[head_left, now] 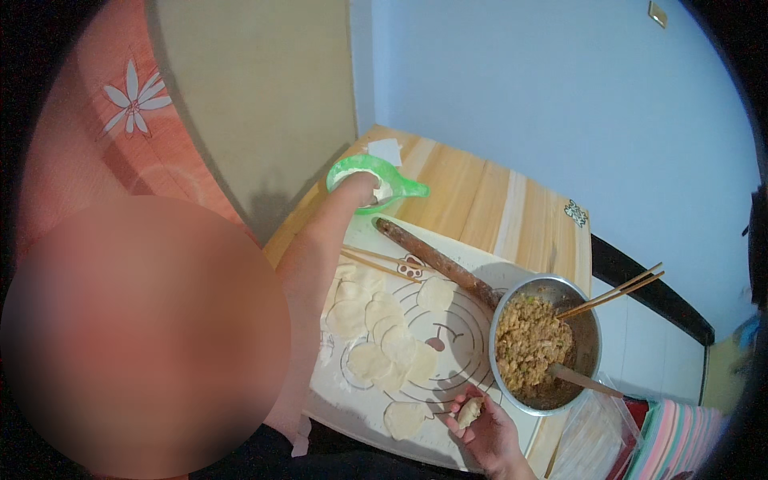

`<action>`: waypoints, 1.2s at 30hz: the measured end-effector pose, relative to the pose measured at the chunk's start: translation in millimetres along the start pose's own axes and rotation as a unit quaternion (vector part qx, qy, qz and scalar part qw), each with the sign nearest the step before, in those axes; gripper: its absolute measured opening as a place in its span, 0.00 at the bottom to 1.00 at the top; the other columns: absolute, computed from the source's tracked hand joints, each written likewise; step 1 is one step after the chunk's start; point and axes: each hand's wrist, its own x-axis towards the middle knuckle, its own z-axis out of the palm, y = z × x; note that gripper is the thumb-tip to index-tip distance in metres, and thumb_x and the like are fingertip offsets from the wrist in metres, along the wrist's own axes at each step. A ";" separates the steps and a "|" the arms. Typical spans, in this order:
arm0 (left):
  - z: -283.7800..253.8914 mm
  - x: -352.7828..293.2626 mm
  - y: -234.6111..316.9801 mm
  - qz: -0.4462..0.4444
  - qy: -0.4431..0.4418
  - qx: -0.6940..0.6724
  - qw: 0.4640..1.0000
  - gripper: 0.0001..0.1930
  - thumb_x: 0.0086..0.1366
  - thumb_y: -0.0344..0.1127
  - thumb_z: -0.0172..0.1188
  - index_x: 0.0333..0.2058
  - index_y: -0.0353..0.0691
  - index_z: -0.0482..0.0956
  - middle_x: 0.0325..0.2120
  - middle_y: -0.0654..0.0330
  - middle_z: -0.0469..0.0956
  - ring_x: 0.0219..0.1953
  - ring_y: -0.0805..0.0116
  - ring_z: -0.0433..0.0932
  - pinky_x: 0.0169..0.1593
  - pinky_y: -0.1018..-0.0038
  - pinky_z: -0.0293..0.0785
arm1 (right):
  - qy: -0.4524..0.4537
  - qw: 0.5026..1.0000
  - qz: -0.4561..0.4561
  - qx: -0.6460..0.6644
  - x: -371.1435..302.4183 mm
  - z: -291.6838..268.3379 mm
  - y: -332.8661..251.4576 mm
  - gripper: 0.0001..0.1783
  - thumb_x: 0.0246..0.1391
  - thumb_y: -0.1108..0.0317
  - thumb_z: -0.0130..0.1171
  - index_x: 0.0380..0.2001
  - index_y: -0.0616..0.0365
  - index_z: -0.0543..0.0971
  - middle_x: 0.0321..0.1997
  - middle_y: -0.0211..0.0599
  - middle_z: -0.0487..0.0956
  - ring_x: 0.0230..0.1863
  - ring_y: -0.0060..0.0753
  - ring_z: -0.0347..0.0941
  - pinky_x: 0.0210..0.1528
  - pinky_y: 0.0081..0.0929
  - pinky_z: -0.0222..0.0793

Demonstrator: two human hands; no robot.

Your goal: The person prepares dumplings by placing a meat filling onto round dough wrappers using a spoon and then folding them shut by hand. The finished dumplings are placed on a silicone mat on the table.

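At the table's far left my left hand [358, 189] reaches down into a green bowl [414, 189] of white flour. Its fingers are mostly hidden in the bowl. Low in the picture, my right hand [486, 432] is turned palm up, with its fingers curled round a small folded dumpling [470, 413]. Several flat, round dough wrappers [370, 362] overlap on the white mat [460, 372] between my hands. A single wrapper [405, 419] lies just left of my right hand. Beyond it stands a metal bowl [590, 336] of minced filling [532, 340].
A floury rolling pin [436, 260] slants across the mat beside a pair of chopsticks [380, 264]. More chopsticks [616, 290] and a flat utensil handle [588, 381] jut over the metal bowl's right rim. Clear plastic [596, 440] and a striped cloth [676, 440] lie at lower right.
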 end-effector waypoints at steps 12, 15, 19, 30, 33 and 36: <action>-41.8 -161.6 81.6 0.040 -0.164 -0.552 0.817 0.13 0.62 0.34 0.57 0.43 0.35 0.75 0.37 0.61 0.78 0.38 0.74 0.76 0.43 0.78 0.73 | -0.006 0.994 -0.084 0.074 -53.4 -22.6 -7.2 0.17 0.61 0.59 0.47 0.49 0.55 0.68 0.45 0.38 0.73 0.45 0.35 0.71 0.51 0.38 0.71; -16.6 -240.0 128.5 0.050 -0.268 -0.507 0.818 0.15 0.64 0.36 0.54 0.48 0.37 0.73 0.41 0.63 0.76 0.41 0.74 0.74 0.47 0.76 0.71 | 0.009 0.985 -0.121 0.120 -75.0 -30.4 -5.6 0.18 0.62 0.60 0.45 0.52 0.55 0.65 0.46 0.41 0.72 0.47 0.38 0.70 0.54 0.43 0.69; 25.8 -312.3 202.2 0.098 -0.326 -0.394 0.854 0.17 0.63 0.33 0.53 0.51 0.35 0.71 0.42 0.58 0.75 0.43 0.70 0.74 0.46 0.75 0.71 | 0.021 0.976 -0.160 0.145 -100.6 -45.8 0.2 0.18 0.62 0.60 0.44 0.51 0.58 0.65 0.48 0.42 0.70 0.47 0.39 0.69 0.56 0.47 0.66; 109.2 -394.0 258.7 0.300 -0.118 0.023 0.946 0.33 0.64 0.46 0.48 0.65 0.43 0.49 0.67 0.50 0.42 0.69 0.56 0.39 0.67 0.56 0.37 | 0.024 0.959 -0.201 0.198 -128.4 -67.5 -4.6 0.17 0.62 0.59 0.44 0.49 0.58 0.66 0.46 0.41 0.70 0.48 0.39 0.69 0.57 0.48 0.65; 125.1 -409.8 294.9 0.350 -0.071 0.051 0.933 0.33 0.64 0.48 0.46 0.65 0.46 0.49 0.67 0.51 0.41 0.69 0.57 0.37 0.67 0.54 0.34 | 0.005 0.959 -0.202 0.198 -132.0 -65.1 -5.3 0.18 0.62 0.59 0.44 0.49 0.58 0.66 0.46 0.41 0.70 0.48 0.39 0.69 0.57 0.48 0.65; 120.7 -406.6 310.7 0.389 -0.104 0.080 0.912 0.33 0.65 0.50 0.45 0.65 0.50 0.48 0.67 0.52 0.40 0.69 0.58 0.35 0.67 0.53 0.31 | -0.002 0.960 -0.207 0.188 -132.5 -68.7 -4.6 0.18 0.62 0.59 0.44 0.50 0.58 0.66 0.47 0.41 0.70 0.49 0.39 0.68 0.57 0.48 0.65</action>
